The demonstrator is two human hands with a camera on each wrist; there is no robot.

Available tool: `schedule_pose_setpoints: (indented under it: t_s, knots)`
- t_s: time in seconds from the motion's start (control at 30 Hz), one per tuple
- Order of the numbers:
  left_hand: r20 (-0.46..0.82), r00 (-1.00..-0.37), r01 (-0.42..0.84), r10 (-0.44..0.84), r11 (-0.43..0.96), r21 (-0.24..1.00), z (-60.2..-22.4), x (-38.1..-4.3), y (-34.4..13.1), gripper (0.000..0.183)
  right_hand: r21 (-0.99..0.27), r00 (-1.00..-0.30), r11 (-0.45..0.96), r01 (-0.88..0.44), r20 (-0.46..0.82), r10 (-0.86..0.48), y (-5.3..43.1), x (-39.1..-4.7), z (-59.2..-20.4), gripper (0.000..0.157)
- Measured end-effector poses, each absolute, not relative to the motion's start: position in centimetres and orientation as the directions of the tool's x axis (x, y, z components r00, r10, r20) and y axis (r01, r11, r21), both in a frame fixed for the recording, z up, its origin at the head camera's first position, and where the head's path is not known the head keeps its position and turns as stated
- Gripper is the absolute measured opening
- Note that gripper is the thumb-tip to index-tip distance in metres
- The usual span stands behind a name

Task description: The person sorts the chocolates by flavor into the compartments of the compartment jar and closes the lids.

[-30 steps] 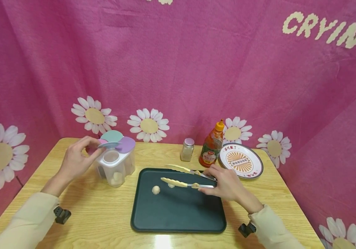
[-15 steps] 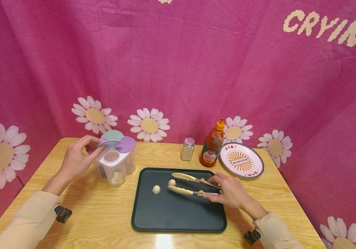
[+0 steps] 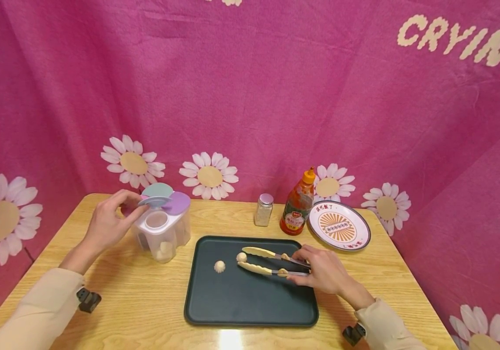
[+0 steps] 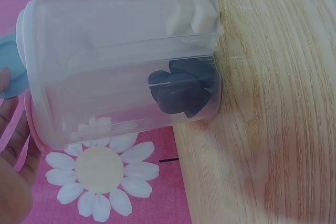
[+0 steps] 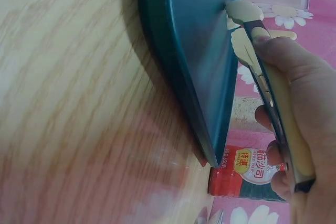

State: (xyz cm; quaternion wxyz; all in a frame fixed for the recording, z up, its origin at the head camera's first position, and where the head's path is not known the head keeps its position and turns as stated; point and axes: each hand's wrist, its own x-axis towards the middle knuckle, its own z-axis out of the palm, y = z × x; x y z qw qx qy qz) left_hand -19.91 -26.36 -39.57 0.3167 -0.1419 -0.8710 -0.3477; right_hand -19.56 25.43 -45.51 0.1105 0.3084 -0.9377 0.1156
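My left hand [image 3: 112, 217] pinches the raised blue lid [image 3: 155, 202] of a clear food storage container [image 3: 159, 243]. The round opening below that lid is uncovered, and pale pieces [image 4: 197, 17] lie at the bottom of its compartment. Dark pieces [image 4: 181, 87] fill the base of a neighbouring one. My right hand [image 3: 326, 270] grips tongs [image 3: 272, 263] with cream tips, low over a dark baking tray [image 3: 250, 304]. Between the parted tips sits a small pale ridged ball, like a tiny bun [image 3: 241, 257]. A second tiny bun [image 3: 219, 266] rests on the tray to its left.
Behind the tray stand a glass shaker [image 3: 263, 211] with a pale lid and a red sauce bottle [image 3: 297, 206] with a yellow cap. A patterned plate [image 3: 359, 233] is at the back right. Pink cloth [image 3: 250, 107] hangs behind the wooden table [image 3: 123, 301].
My right hand has moved slightly right and toward me, lowering the tongs so their tips now stand either side of the right tiny bun. My left hand keeps holding the blue lid.
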Motion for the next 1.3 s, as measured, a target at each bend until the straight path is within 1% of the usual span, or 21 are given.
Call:
schedule_pose_setpoints:
  t_s: [0.33, 0.53, 0.63, 0.8, 1.03, 1.3]
  knots:
    - [0.644, -0.765, 0.458, 0.016, 0.716, 0.526, -39.5, -19.9, -26.3, 0.022, -0.158, -0.785, 0.779, -0.607, 0.266, -0.559, 25.5, -19.6, -45.6, 0.039]
    - [0.642, -0.766, 0.457, 0.013, 0.715, 0.53, -39.5, -20.0, -26.3, 0.022, -0.157, -0.796, 0.791, -0.592, 0.265, -0.544, 25.2, -19.5, -45.2, 0.04]
    - [0.643, -0.766, 0.46, 0.013, 0.71, 0.533, -39.6, -20.0, -26.3, 0.022, -0.157, -0.791, 0.788, -0.595, 0.287, -0.54, 25.0, -19.5, -44.8, 0.04]
    - [0.654, -0.756, 0.472, 0.018, 0.707, 0.526, -39.7, -20.0, -26.4, 0.022, -0.132, -0.753, 0.767, -0.627, 0.352, -0.555, 24.2, -19.7, -43.9, 0.042]
    - [0.658, -0.752, 0.477, 0.021, 0.706, 0.523, -39.7, -20.0, -26.4, 0.023, -0.13, -0.705, 0.726, -0.675, 0.406, -0.582, 22.6, -20.3, -42.2, 0.044]
    - [0.658, -0.752, 0.478, 0.018, 0.703, 0.527, -39.7, -20.0, -26.4, 0.022, -0.09, -0.609, 0.66, -0.746, 0.493, -0.621, 20.3, -21.2, -39.8, 0.045]
